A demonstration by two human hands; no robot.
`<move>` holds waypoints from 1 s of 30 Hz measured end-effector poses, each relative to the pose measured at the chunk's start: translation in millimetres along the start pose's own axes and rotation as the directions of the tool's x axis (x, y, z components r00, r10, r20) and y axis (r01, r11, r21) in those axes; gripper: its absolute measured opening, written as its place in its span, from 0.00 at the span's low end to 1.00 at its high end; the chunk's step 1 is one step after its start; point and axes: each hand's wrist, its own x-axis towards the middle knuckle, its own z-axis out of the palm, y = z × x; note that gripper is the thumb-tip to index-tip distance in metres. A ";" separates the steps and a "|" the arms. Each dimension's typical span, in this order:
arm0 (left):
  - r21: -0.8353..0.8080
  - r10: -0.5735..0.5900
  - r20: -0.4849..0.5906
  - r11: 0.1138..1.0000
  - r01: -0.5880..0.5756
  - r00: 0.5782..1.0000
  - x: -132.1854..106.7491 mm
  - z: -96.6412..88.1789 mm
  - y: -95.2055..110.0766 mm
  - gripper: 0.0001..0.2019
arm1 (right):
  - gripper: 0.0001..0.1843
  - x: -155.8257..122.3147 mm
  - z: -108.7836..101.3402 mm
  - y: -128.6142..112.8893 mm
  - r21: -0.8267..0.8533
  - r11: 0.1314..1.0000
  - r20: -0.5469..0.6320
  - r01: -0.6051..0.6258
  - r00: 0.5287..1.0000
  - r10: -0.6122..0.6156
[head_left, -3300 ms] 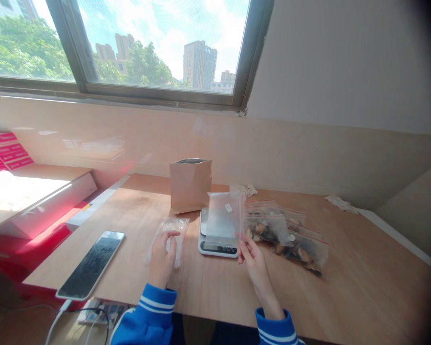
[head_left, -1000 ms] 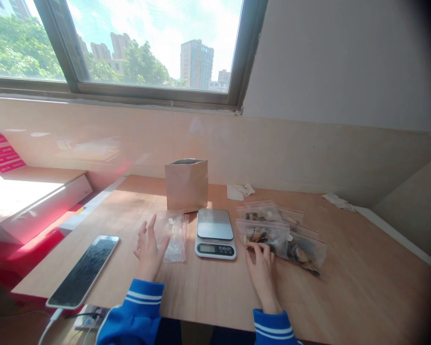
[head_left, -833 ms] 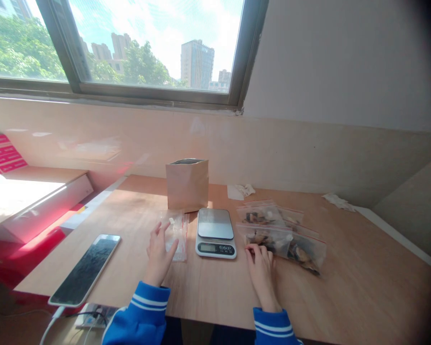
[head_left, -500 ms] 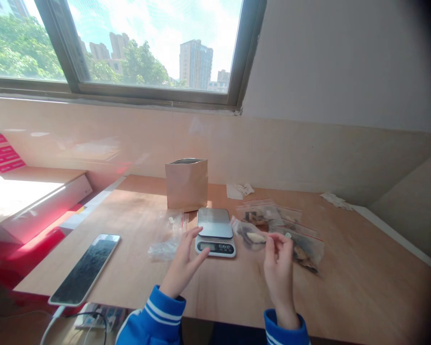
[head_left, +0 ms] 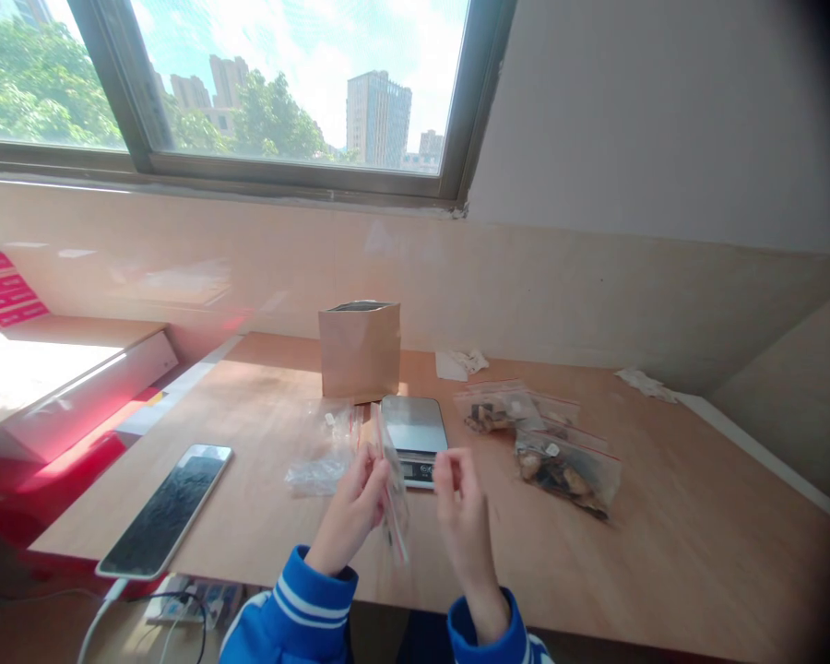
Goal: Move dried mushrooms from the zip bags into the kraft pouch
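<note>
My left hand (head_left: 349,512) grips a narrow transparent zip bag (head_left: 393,493) seen almost edge-on, so its contents are hard to make out. My right hand (head_left: 462,512) rises beside it, fingers curled and apart from the bag, and holds nothing. Behind my hands stands a digital kitchen scale (head_left: 415,429), its display partly hidden. A loose transparent plastic bag (head_left: 318,461) lies left of the scale. Two zip bags of dried brown pieces (head_left: 565,475) (head_left: 496,410) lie to the right. A kraft paper pouch (head_left: 360,355) stands open behind the scale.
A smartphone (head_left: 166,512) lies face up on the wooden table (head_left: 664,516), left of my hands. Crumpled paper scraps (head_left: 460,364) sit near the back wall. A power strip (head_left: 186,604) with cables lies below the table's near edge. Pink-and-red boxes (head_left: 6,300) stand at left.
The zip bag has passed from my right hand to my left and now stands nearly upright, edge-on. My right hand has let go, and my hands have come closer together in front of the scale.
</note>
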 end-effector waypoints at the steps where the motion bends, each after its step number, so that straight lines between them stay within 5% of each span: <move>1: 0.002 -0.003 -0.034 1.000 0.003 0.999 0.9 1.6 -0.5 0.16 | 0.15 -3.3 4.4 -1.9 0.017 1.000 0.173 -0.016 0.985 0.013; 4: 0.042 0.087 -0.152 0.996 -0.082 0.984 2.7 7.0 1.7 0.16 | 0.15 -8.6 14.7 -7.5 0.020 1.000 0.452 -0.022 0.892 0.010; 8: 0.050 0.098 -0.211 0.995 -0.089 0.973 3.3 12.6 8.0 0.16 | 0.12 -4.0 14.1 -14.8 -0.051 0.996 0.498 0.075 0.866 -0.040; 14: 0.025 0.025 -0.131 0.999 -0.022 0.991 6.0 18.0 6.3 0.17 | 0.12 2.8 9.1 -23.6 -0.152 0.977 0.516 0.146 0.855 -0.047; 18: 0.101 0.079 -0.129 0.993 -0.066 0.989 7.3 18.3 7.5 0.17 | 0.11 9.9 12.3 -15.5 -0.102 0.990 0.419 0.092 0.907 -0.041; 21: 0.129 0.149 -0.246 0.984 -0.120 0.958 7.8 8.6 15.2 0.16 | 0.15 22.7 7.1 -2.1 0.043 0.999 0.161 -0.014 0.987 0.007; 23: 0.131 0.187 -0.318 0.980 -0.152 0.930 8.1 -1.8 21.2 0.16 | 0.17 31.4 0.3 3.7 0.156 0.984 0.021 -0.081 0.997 0.078; 27: 0.044 0.154 -0.350 0.988 -0.148 0.924 10.7 -14.7 19.4 0.19 | 0.16 39.3 -4.6 -5.8 0.336 0.933 0.040 -0.128 0.992 0.122; 30: -0.196 0.055 -0.409 0.970 -0.147 0.911 15.8 -8.9 0.3 0.20 | 0.14 38.9 5.7 -24.3 0.488 0.863 -0.024 -0.132 0.986 0.164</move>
